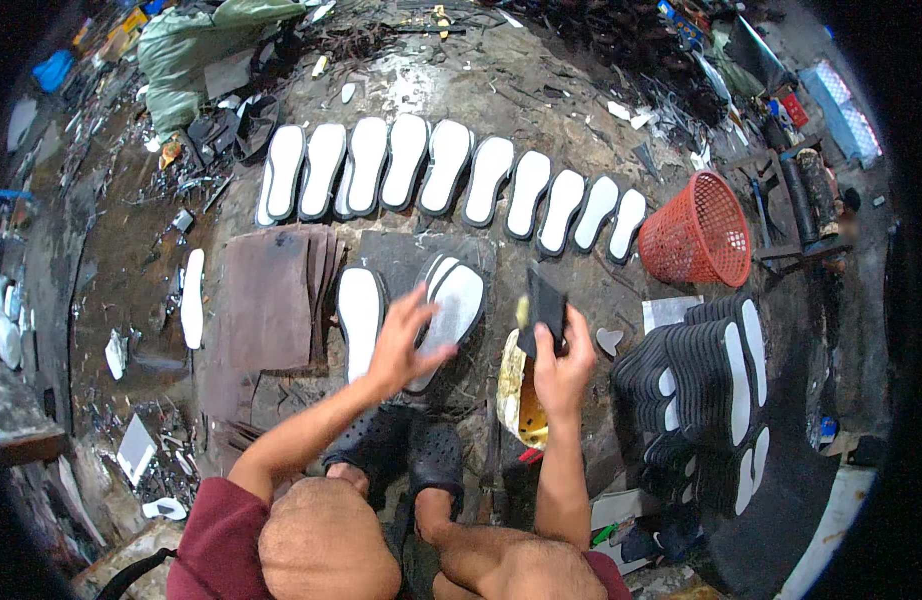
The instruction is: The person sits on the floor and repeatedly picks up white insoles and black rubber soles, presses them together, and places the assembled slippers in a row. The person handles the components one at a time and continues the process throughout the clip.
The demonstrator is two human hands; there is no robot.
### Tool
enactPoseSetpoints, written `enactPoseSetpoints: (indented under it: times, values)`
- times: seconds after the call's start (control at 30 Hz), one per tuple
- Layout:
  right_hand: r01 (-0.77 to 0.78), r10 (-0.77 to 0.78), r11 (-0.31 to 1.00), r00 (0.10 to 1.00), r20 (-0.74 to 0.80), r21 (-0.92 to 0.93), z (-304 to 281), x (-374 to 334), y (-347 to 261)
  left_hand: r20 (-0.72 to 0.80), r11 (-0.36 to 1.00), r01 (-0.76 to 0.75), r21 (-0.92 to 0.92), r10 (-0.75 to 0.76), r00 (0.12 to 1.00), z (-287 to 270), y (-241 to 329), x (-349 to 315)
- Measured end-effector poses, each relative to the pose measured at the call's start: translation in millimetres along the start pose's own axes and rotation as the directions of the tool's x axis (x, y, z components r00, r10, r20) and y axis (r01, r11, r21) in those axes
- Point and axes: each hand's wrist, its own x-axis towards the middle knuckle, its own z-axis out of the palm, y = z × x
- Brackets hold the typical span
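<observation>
My left hand (401, 340) has its fingers spread over a pair of shoe soles; whether the fingertips touch is unclear. One white-topped sole (360, 312) lies to its left. Another sole (458, 305), greyish white with a black edge, lies to its right, overlapping a further white piece. My right hand (566, 365) grips a dark flat spreader (547, 305) with a yellowish smear on its left side. Below the spreader stands a cut-open yellow-and-white container (511, 395) with a yellowish inside, partly hidden by my right hand.
A curved row of white soles (408, 160) lies ahead. To the right are a red plastic basket (694, 230) and stacked black soles (701, 380). Brown sheets (268, 300) are piled at left. Scraps litter the floor, and a greenish sack (186, 70) lies far left.
</observation>
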Motion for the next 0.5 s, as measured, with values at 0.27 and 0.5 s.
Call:
enactPoseSetpoints:
  times: [0.27,0.5]
  values:
    - [0.044,0.035,0.91,0.983,0.181,-0.411,103.4,59.5,25.3,0.113,0.96,0.265,0.091,-0.274,0.955,-7.0,13.0,-85.8]
    - [0.613,-0.416,0.573,0.789,0.452,-0.543,134.5,80.4,35.1,0.004,0.962,0.218,0.166,-0.222,0.975,4.9,23.1,-80.7]
